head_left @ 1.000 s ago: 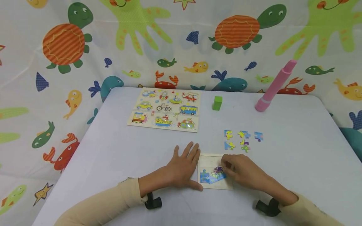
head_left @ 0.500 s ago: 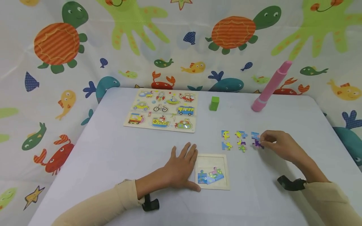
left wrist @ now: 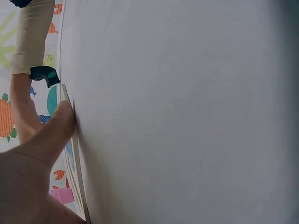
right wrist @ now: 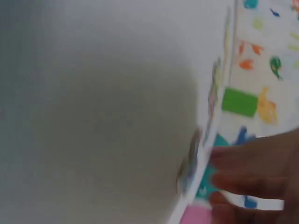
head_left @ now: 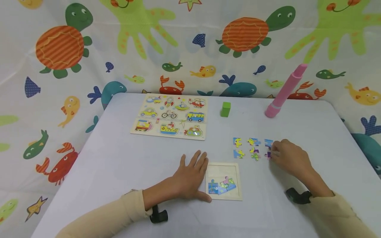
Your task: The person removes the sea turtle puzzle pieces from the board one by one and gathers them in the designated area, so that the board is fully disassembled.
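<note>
My left hand (head_left: 190, 178) lies with spread fingers along the left edge of a small square wooden puzzle tray (head_left: 239, 185); its thumb is at the tray's lower left corner. Joined blue puzzle pieces (head_left: 213, 187), one topped with pink, lie in the tray's lower part. My right hand (head_left: 293, 158) is over the right end of two rows of loose puzzle pieces (head_left: 254, 154). Its fingertips partly cover a purple puzzle piece (head_left: 268, 155), below a blue puzzle piece (head_left: 268, 142). In the blurred right wrist view, the fingers (right wrist: 243, 158) show nothing between them.
Behind the tray lies a wooden vehicle puzzle board (head_left: 169, 115). A green block (head_left: 225, 109) stands to its right, and a pink tube (head_left: 285, 91) stands farther right. A sea-animal patterned cloth (head_left: 190, 49) hangs behind the white table (head_left: 143, 165).
From over the tray, my right hand has carried the purple piece to the loose rows at the right, where it now lies under the blue piece. My left hand has stayed by the tray.
</note>
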`<state>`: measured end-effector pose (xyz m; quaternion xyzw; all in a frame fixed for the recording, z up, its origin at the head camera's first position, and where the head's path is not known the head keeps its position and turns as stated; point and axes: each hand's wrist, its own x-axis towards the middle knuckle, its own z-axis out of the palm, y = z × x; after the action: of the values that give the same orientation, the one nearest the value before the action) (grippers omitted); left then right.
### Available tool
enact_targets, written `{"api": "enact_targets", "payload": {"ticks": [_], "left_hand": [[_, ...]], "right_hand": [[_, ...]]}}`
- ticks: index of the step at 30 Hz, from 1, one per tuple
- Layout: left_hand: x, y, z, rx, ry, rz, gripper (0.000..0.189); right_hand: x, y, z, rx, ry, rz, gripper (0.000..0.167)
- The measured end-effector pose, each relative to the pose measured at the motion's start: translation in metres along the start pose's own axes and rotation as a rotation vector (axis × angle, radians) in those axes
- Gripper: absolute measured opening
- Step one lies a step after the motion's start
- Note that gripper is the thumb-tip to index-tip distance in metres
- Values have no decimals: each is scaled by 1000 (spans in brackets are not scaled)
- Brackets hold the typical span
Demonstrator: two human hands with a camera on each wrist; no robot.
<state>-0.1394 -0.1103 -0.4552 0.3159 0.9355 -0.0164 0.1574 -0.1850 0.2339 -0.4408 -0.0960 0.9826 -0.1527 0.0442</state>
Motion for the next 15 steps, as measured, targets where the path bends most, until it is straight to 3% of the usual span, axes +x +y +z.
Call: {"api": "enact_targets", "payload": {"ticks": [2, 5, 10, 15], "left_hand": [[0, 0, 0, 1, 0, 4, 123], [1, 0, 1, 6, 2, 8, 123], [1, -2, 0, 18, 6, 11, 123], [-1, -2, 0, 18, -2, 9, 122]], "right_hand": [[-7, -20, 2, -27, 55, -75, 20], [-19, -57, 6, -16, 69, -243, 25], [-33, -108, 22, 14, -55, -522, 29], [-34, -131, 45, 3, -111, -609, 29]]}}
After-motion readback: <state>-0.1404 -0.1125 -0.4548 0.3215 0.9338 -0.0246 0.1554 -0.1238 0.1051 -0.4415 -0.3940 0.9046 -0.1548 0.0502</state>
